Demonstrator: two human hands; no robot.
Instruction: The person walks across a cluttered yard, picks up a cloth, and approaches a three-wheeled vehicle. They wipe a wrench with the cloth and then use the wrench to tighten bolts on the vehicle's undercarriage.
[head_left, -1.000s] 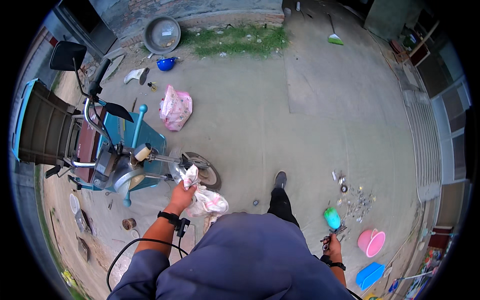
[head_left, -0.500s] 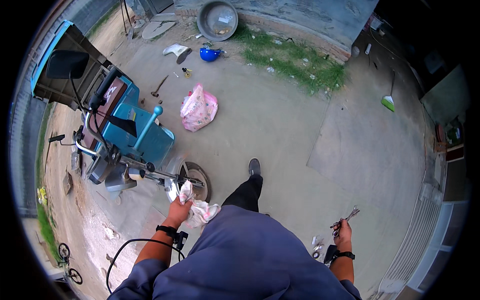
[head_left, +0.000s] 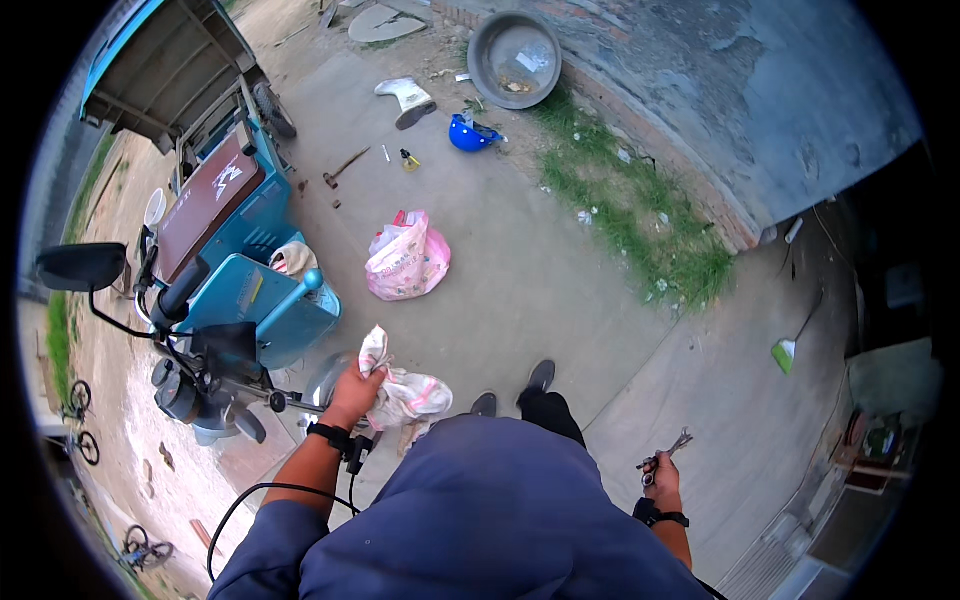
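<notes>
A crumpled white cloth with pink lines [head_left: 405, 397] is gripped in my left hand [head_left: 355, 385], beside the front end of a teal three-wheeled vehicle [head_left: 277, 315] with handlebars, mirrors and a brown seat [head_left: 200, 200]. My right hand [head_left: 662, 485] is closed on a bundle of metal wrenches [head_left: 668, 450], held out over the concrete at the lower right. My feet [head_left: 540, 375] show below me on the concrete.
A pink patterned bag [head_left: 408, 262], white boot [head_left: 405, 98], blue helmet [head_left: 470, 135], hammer [head_left: 340, 170] and pliers [head_left: 409, 160] lie ahead. A grey basin [head_left: 512, 60] leans by the wall [head_left: 760, 110]. A green broom [head_left: 785, 355] lies right, bicycles [head_left: 80, 420] stand far left.
My view has swung left and forward, bringing the seat, wall and basin nearer the middle; the scattered parts, buckets and green object have left view. Both hands keep their holds, and my feet have stepped.
</notes>
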